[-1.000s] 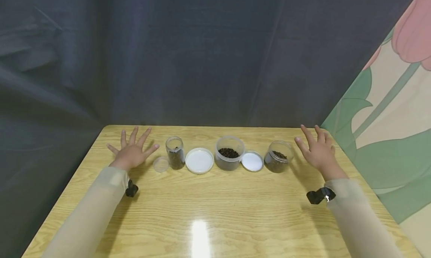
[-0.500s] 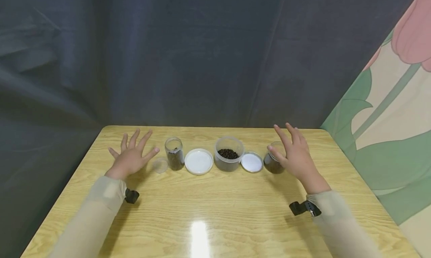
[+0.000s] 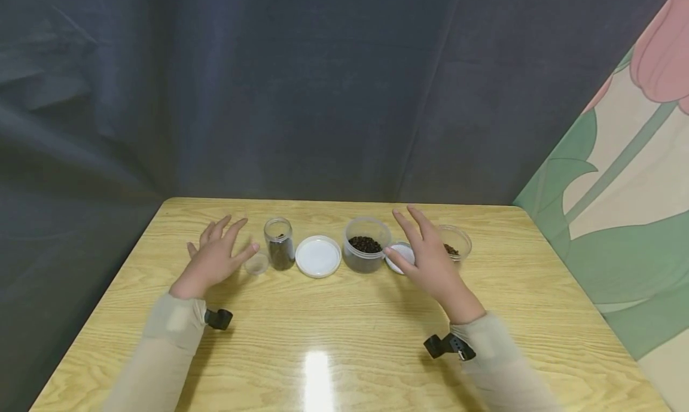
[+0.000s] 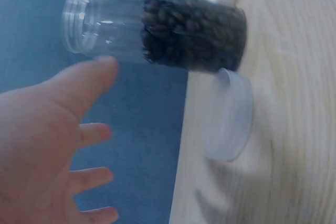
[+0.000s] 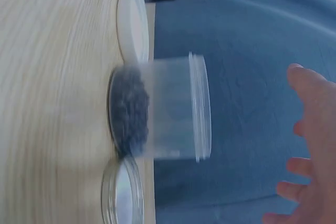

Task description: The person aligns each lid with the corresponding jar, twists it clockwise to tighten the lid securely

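My left hand (image 3: 212, 256), fingers spread and holding nothing, hovers at the left beside a small clear lid (image 3: 256, 264). Just right of that lid stands a tall clear jar (image 4: 157, 30) partly filled with dark beans. My right hand (image 3: 430, 262) is also spread and holds nothing; its thumb overlaps the silver-rimmed lid (image 3: 395, 262) in the head view. Left of it stands a wide clear tub (image 5: 170, 108) with dark beans inside. Behind the right wrist, a short open jar (image 3: 460, 241) of beans is partly hidden. A white lid (image 3: 318, 256) lies between tall jar and tub.
The containers and lids form a row across the far half of the wooden table (image 3: 366, 328). A dark curtain (image 3: 323, 89) hangs behind the table, and a wall with painted flowers (image 3: 635, 220) borders the right side.
My right hand has swept left, from beyond the short jar to over the silver-rimmed lid near the tub. My left hand has turned slightly and shifted a little toward the small lid.
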Demonstrator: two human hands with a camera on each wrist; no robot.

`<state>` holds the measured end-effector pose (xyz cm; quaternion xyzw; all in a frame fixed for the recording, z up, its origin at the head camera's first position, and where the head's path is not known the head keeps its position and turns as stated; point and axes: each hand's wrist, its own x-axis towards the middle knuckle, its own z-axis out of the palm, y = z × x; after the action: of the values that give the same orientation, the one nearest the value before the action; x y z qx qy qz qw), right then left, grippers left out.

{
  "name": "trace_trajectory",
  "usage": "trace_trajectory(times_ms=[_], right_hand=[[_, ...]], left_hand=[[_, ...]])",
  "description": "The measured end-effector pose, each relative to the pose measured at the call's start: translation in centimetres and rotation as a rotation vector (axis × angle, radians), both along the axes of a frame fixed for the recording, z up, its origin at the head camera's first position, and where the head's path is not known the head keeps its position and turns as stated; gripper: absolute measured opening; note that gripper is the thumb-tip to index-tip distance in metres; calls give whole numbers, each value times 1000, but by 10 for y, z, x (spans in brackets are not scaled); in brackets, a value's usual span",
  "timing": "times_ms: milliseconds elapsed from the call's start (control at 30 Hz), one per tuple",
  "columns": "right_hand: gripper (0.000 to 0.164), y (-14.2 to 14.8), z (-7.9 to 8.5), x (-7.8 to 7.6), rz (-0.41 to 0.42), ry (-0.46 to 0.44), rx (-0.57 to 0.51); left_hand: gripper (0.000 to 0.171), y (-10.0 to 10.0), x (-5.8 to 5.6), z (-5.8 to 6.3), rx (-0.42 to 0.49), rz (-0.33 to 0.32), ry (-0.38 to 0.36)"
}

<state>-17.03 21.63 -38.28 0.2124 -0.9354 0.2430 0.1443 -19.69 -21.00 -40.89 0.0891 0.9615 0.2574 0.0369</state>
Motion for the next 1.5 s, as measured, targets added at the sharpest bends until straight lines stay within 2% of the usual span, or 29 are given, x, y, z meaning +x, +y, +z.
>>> trace_trajectory(times_ms=[133,233,400,833,900,1067,1200,1367,1500], right_hand=[[73,-15,-2,5,23,-19,-59],[70,-27,-3,7,50,-11,-110],[66,-43,-5,9,97,53,-185],[60,-88,-12,15,303,167,-395],[61,-94,-14,16,320,148,-414],[60,-110,-21,17,336,3,-455],[61,-123,-26,15,324,-89,-497],[61,-134,-33,11,305,-168,-516],[62,-142,-39,6,297,-191,-535]], left_hand=[[80,3,5,1,9,-7,-2],[72,5,8,2,8,-19,22],[61,9,11,-1,43,-49,42],[57,15,19,-6,96,-45,43],[57,15,19,-7,99,-54,39],[59,16,17,-14,91,-76,27],[58,17,18,-15,75,-85,36],[58,19,19,-16,57,-93,40],[59,19,18,-17,42,-88,34]])
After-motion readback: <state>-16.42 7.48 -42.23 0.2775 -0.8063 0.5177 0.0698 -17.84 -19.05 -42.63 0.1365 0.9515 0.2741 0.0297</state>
